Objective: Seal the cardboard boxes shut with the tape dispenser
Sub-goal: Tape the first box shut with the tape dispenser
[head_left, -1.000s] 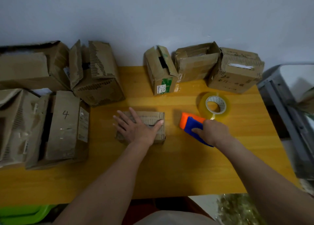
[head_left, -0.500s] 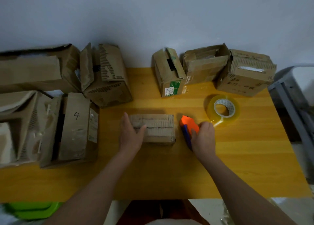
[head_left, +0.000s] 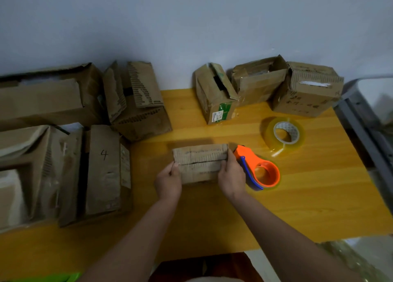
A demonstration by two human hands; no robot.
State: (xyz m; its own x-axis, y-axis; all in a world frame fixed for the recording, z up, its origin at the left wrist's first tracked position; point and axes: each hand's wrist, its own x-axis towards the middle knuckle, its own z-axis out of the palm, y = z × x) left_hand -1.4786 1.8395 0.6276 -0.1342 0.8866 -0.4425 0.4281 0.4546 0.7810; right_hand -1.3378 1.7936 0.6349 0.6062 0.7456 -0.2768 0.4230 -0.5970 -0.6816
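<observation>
Both hands are on the small cardboard box [head_left: 200, 164] at the middle of the yellow wooden table [head_left: 297, 207], one at each end: the left hand [head_left: 168, 182] grips the left end with its thumb up on the top flap, the right hand [head_left: 231, 180] grips the right end the same way, fingers curled round the sides. The box's two top flaps are folded down, with a seam running left to right between them. Just right of the right hand, the orange and blue tape dispenser [head_left: 258, 171] lies on the table, no hand on it. A bit further back and right sits a clear tape roll [head_left: 286, 133], lying flat. Along the left side, a box marked 4 [head_left: 104, 169] lies among other big, battered cartons. At the far edge against the wall, a green-labelled box [head_left: 214, 94] stands beside two more cartons, flaps loose.
</observation>
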